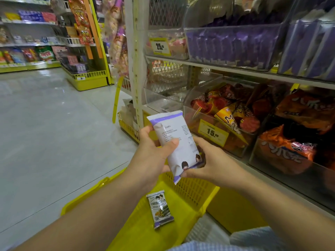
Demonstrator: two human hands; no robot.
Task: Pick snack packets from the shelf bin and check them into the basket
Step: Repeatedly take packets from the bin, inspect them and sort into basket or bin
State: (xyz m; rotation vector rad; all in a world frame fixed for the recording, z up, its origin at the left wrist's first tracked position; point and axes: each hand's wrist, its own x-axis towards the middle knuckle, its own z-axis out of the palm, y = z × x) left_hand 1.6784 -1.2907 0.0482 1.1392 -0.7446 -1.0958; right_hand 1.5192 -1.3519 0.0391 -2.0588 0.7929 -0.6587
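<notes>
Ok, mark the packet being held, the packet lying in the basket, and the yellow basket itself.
held packet (pixel 184 134), head view, on its white printed back.
loose packet (pixel 159 209), head view, on the middle of its front.
yellow basket (pixel 192 191), head view, on its mesh far wall.

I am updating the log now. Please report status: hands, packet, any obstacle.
Left hand and right hand both grip white-purple packet, above yellow basket. A small packet already lies in basket. Path down looks free.
</notes>
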